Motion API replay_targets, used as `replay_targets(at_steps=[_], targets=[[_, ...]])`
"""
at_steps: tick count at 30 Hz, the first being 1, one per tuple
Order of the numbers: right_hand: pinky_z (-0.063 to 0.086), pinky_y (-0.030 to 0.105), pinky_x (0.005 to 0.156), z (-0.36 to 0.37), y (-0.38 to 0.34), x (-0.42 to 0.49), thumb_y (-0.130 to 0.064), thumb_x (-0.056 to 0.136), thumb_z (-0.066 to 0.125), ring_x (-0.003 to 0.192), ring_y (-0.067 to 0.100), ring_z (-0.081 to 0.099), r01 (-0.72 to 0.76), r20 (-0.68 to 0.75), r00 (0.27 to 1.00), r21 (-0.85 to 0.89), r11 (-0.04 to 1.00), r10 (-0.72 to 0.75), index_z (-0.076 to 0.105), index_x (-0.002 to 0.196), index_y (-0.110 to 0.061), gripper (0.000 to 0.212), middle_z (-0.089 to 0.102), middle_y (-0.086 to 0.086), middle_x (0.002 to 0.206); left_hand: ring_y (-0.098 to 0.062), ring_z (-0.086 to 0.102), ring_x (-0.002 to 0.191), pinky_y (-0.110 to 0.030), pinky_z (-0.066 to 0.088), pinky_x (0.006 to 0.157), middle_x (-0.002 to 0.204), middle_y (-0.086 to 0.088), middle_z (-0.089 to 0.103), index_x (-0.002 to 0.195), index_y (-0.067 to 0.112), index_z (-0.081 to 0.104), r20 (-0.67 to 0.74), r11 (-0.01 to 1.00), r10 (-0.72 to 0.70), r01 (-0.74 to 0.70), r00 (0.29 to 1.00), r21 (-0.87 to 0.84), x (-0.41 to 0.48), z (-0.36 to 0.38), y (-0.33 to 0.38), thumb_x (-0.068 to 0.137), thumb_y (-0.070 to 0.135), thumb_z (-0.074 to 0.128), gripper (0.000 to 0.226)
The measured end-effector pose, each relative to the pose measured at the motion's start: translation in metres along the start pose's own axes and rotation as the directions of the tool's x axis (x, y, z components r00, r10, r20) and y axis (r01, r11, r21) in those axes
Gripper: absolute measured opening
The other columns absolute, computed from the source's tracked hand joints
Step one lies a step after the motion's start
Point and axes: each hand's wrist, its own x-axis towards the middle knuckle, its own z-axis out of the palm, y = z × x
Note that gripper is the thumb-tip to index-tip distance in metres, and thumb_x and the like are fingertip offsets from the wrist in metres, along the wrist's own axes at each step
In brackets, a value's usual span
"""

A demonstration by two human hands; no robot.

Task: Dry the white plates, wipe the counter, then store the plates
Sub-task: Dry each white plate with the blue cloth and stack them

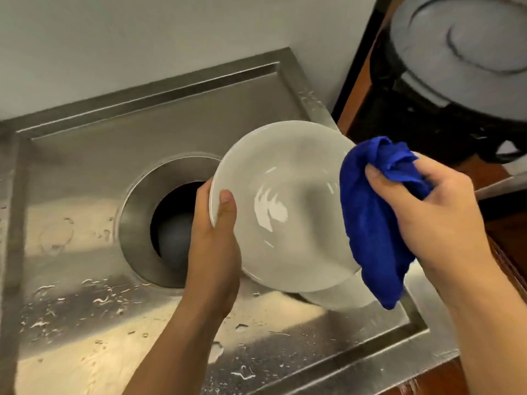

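The left hand (219,223) grips the plate (279,206) by its rim, tilted to face the cloth (373,223) (bunched in the right hand (433,215)) for wiping.

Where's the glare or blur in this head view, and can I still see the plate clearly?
Head view: glare streaks on the white plate and wet steel counter; bin lid at top right motion-blurred; wide-angle bends the counter edges; plate rim, blue cloth and both hands stay sharp.
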Motion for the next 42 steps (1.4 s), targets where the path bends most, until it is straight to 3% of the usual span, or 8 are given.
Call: replay_targets(at_steps=[5, 9, 16, 21, 25, 31, 36, 42], targets=[[0.044, 0.017, 0.052, -0.028, 0.054, -0.011, -0.039, 0.091, 0.07, 0.063, 0.017, 0.061, -0.079, -0.042, 0.996, -0.086, 0.993, 0.076, 0.067, 0.083, -0.018, 0.023, 0.067, 0.004, 0.076, -0.006, 0.071, 0.103, -0.043, 0.063, 0.086, 0.112, 0.026, 0.072, 0.114, 0.064, 0.06, -0.014, 0.995, -0.049, 0.05, 0.999, 0.09, -0.012, 0.034, -0.043, 0.1, 0.05, 0.044, 0.026], [0.041, 0.015, 0.052, -0.031, 0.088, -0.014, -0.037, 0.091, 0.07, 0.064, 0.018, 0.059, -0.112, -0.04, 0.993, -0.133, 0.985, 0.108, 0.065, 0.08, -0.016, 0.024, 0.065, 0.002, 0.073, 0.012, 0.066, 0.089, -0.037, 0.059, 0.079, 0.103, 0.038, 0.068, 0.103, 0.071, 0.058, -0.064, 0.969, -0.028, 0.043, 0.998, 0.244, -0.014, 0.044, -0.066, 0.108, 0.041, 0.041, 0.035], [0.04, 0.012, 0.051, -0.024, 0.113, -0.016, -0.034, 0.093, 0.071, 0.059, 0.004, 0.052, -0.12, -0.061, 0.992, -0.164, 0.979, 0.112, 0.064, 0.078, -0.02, 0.022, 0.064, -0.005, 0.073, 0.021, 0.061, 0.094, 0.003, 0.046, 0.061, 0.1, 0.046, 0.064, 0.107, 0.063, 0.057, -0.057, 0.873, 0.177, -0.13, 0.982, 0.47, -0.014, 0.047, -0.075, 0.109, 0.037, 0.042, 0.03], [0.039, 0.017, 0.051, -0.026, 0.118, -0.02, -0.035, 0.091, 0.071, 0.058, 0.004, 0.049, -0.139, -0.07, 0.989, -0.192, 0.971, 0.128, 0.06, 0.072, -0.026, 0.024, 0.062, -0.007, 0.068, 0.022, 0.06, 0.094, -0.006, 0.049, 0.062, 0.099, 0.053, 0.059, 0.108, 0.064, 0.053, -0.014, 0.77, 0.232, -0.174, 0.973, 0.614, -0.019, 0.047, -0.085, 0.11, 0.036, 0.041, 0.031], [0.038, 0.022, 0.054, -0.029, 0.12, -0.023, -0.034, 0.092, 0.071, 0.058, 0.003, 0.05, -0.161, -0.072, 0.986, -0.222, 0.962, 0.149, 0.059, 0.072, -0.03, 0.023, 0.059, -0.011, 0.064, -0.005, 0.061, 0.098, -0.035, 0.053, 0.081, 0.102, 0.035, 0.058, 0.133, 0.052, 0.051, -0.012, 0.7, 0.247, -0.17, 0.969, 0.694, -0.02, 0.046, -0.098, 0.11, 0.038, 0.041, 0.029], [0.036, 0.007, 0.051, -0.029, 0.121, -0.025, -0.035, 0.091, 0.069, 0.061, -0.003, 0.052, -0.146, -0.097, 0.988, -0.296, 0.944, 0.122, 0.059, 0.074, -0.034, 0.02, 0.057, -0.013, 0.062, -0.01, 0.055, 0.103, -0.031, 0.043, 0.09, 0.116, 0.022, 0.055, 0.148, 0.047, 0.046, 0.011, 0.652, 0.231, -0.163, 0.973, 0.74, -0.021, 0.044, -0.109, 0.111, 0.033, 0.045, 0.039], [0.036, 0.005, 0.054, -0.025, 0.12, -0.029, -0.041, 0.088, 0.064, 0.066, -0.002, 0.054, -0.101, -0.123, 0.99, -0.336, 0.936, 0.063, 0.065, 0.082, -0.033, 0.01, 0.059, -0.014, 0.066, -0.008, 0.053, 0.094, -0.029, 0.041, 0.089, 0.116, 0.017, 0.053, 0.148, 0.043, 0.047, -0.005, 0.636, 0.205, -0.129, 0.979, 0.761, -0.013, 0.046, -0.115, 0.11, 0.038, 0.043, 0.039], [0.036, 0.001, 0.07, -0.025, 0.108, -0.029, -0.038, 0.087, 0.065, 0.087, -0.011, 0.052, -0.023, -0.1, 0.995, -0.387, 0.922, -0.018, 0.068, 0.098, -0.033, 0.013, 0.059, -0.016, 0.095, -0.001, 0.053, 0.086, -0.031, 0.046, 0.087, 0.119, 0.01, 0.046, 0.148, 0.036, 0.049, -0.047, 0.654, 0.161, -0.071, 0.986, 0.753, -0.012, 0.053, -0.111, 0.109, 0.043, 0.04, 0.041]])
